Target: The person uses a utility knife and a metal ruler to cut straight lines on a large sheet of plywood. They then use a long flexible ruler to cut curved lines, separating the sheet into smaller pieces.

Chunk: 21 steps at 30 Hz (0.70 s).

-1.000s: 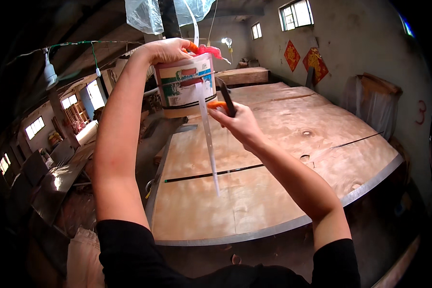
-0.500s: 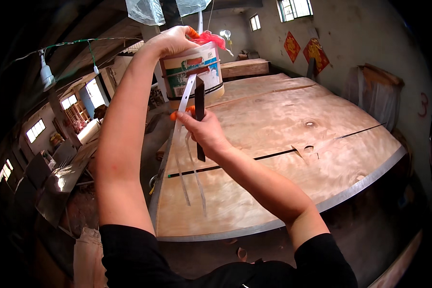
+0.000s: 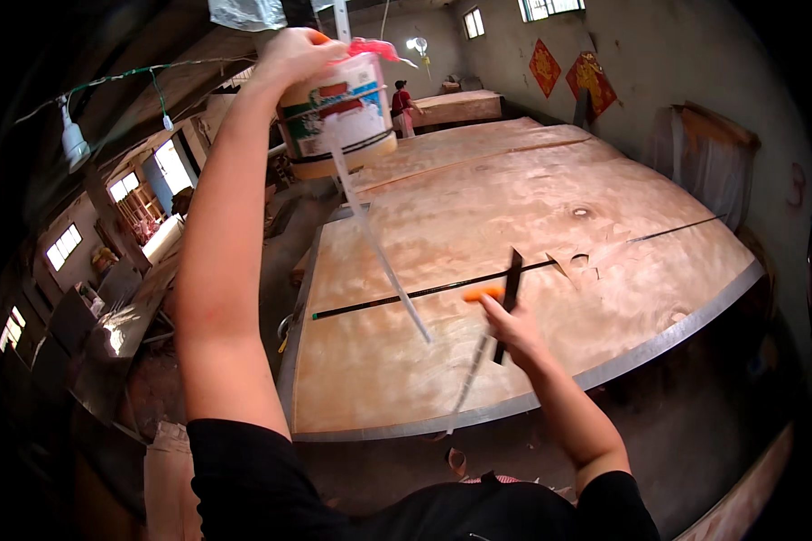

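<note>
My left hand is raised to the upper rim of a hanging plastic bucket, its fingers closed over the edge and partly hidden. A red plastic bag sits on top of the bucket. From the bucket's front a long whitish strip of tape hangs down over the wooden sheet. My right hand, lower and to the right, grips a dark flat blade. An orange cover shows at a finger. Below that hand trails another pale strip, blurred by motion.
A black strip lies across the wooden sheet, with a curled, torn patch near its right end. Farther back stands a person in red. Bulbs hang from a wire at left; wrapped boards lean at the right wall.
My right hand has moved down and right, away from the bucket, with the blade and a separate pale strip. My left hand stays at the bucket. The view has shifted slightly.
</note>
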Each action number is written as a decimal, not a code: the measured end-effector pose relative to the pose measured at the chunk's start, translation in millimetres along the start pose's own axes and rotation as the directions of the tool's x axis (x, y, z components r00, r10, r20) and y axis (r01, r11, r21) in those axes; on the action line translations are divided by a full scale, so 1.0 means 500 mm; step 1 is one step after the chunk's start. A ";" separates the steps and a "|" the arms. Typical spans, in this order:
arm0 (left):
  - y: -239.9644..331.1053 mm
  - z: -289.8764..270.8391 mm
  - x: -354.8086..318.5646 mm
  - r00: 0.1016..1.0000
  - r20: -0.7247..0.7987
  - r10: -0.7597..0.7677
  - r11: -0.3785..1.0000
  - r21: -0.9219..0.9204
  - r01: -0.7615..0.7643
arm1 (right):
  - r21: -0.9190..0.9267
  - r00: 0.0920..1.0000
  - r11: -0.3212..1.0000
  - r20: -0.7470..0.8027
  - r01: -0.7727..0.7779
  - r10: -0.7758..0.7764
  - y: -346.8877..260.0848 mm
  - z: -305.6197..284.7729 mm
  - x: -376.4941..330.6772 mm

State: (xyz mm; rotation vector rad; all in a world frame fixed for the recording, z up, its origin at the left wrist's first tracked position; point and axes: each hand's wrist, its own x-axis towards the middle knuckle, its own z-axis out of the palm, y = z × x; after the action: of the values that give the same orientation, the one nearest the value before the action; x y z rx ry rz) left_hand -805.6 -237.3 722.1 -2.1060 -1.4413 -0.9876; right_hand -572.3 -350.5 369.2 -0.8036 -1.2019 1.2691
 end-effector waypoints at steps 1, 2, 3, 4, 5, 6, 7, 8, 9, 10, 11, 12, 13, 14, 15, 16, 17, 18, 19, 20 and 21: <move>-0.020 -0.012 -0.002 0.978 -0.204 0.045 0.999 0.005 -0.045 | -0.071 0.999 0.996 -0.027 -0.045 0.044 0.018 -0.036 -0.030; -0.048 -0.030 -0.005 0.912 -0.399 0.090 0.996 0.023 -0.088 | -0.139 0.995 0.986 -0.049 -0.091 0.085 0.038 -0.070 -0.061; -0.084 -0.050 -0.018 0.699 -0.646 0.308 0.949 0.263 -0.176 | -0.154 0.988 0.978 -0.085 -0.142 0.130 0.057 -0.110 -0.099; -0.036 -0.058 -0.072 0.678 -0.671 0.301 0.954 0.215 -0.211 | -0.174 0.973 0.966 -0.158 -0.194 0.167 0.073 -0.172 -0.143; 0.000 -0.046 -0.120 0.606 -0.751 0.262 0.939 0.053 -0.341 | -0.080 0.956 0.969 -0.202 -0.234 0.215 0.091 -0.237 -0.193; 0.015 -0.009 -0.160 0.547 -0.794 0.265 0.885 -0.025 -0.465 | 0.019 0.929 0.962 -0.254 -0.273 0.269 0.113 -0.306 -0.251; 0.093 0.059 -0.221 0.578 -0.794 0.191 0.797 -0.218 -0.563 | 0.117 0.898 0.962 -0.346 -0.247 0.272 0.140 -0.392 -0.325; 0.138 0.129 -0.281 0.663 -0.748 0.038 0.693 -0.458 -0.557 | 0.221 0.861 0.954 -0.425 -0.202 0.280 0.162 -0.460 -0.397; 0.200 0.185 -0.341 0.704 -0.705 0.081 0.691 -0.470 -0.550 | 0.279 0.815 0.942 -0.491 -0.185 0.306 0.174 -0.508 -0.464; 0.229 0.247 -0.404 0.785 -0.610 0.105 0.622 -0.576 -0.531 | 0.345 0.771 0.922 -0.535 -0.176 0.347 0.185 -0.533 -0.525; 0.194 0.332 -0.491 0.867 -0.472 0.158 0.587 -0.662 -0.467 | 0.352 0.719 0.911 -0.575 -0.213 0.390 0.194 -0.541 -0.565; 0.229 0.390 -0.568 0.948 -0.285 0.142 0.685 -0.663 -0.302 | 0.381 0.694 0.908 -0.606 -0.175 0.388 0.204 -0.548 -0.595; 0.249 0.458 -0.652 0.995 0.062 0.081 0.677 -0.736 -0.009 | 0.347 0.683 0.909 -0.608 -0.230 0.405 0.201 -0.561 -0.619; 0.245 0.546 -0.743 0.960 0.281 0.008 0.605 -0.765 0.219 | 0.356 0.669 0.900 -0.608 -0.253 0.428 0.190 -0.565 -0.627; 0.303 0.600 -0.803 0.865 0.500 0.044 0.492 -0.764 0.417 | 0.331 0.630 0.900 -0.644 -0.282 0.434 0.178 -0.584 -0.650; 0.323 0.648 -0.860 0.728 0.677 0.113 0.393 -0.703 0.593 | 0.341 0.624 0.911 -0.667 -0.230 0.407 0.197 -0.565 -0.648; 0.369 0.683 -0.911 0.676 0.701 0.227 0.397 -0.700 0.593 | 0.321 0.626 0.925 -0.684 -0.203 0.374 0.205 -0.584 -0.667; 0.419 0.705 -0.945 0.620 0.712 0.330 0.403 -0.700 0.589 | 0.313 0.590 0.929 -0.720 -0.196 0.367 0.189 -0.596 -0.674; 0.451 0.714 -0.957 0.568 0.683 0.459 0.435 -0.731 0.526 | 0.295 0.573 0.940 -0.746 -0.171 0.338 0.194 -0.599 -0.675; 0.497 0.717 -0.957 0.504 0.649 0.570 0.460 -0.760 0.458 | 0.281 0.562 0.948 -0.765 -0.148 0.315 0.192 -0.620 -0.682; 0.536 0.731 -0.960 0.486 0.590 0.645 0.466 -0.808 0.361 | 0.273 0.560 0.953 -0.772 -0.133 0.300 0.189 -0.645 -0.687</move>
State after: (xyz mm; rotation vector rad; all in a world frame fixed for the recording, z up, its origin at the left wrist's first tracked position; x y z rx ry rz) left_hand -544.4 -402.0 138.4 -3.9572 -0.9434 -0.5238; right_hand -250.8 -614.4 128.5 -1.2398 -0.2212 0.9759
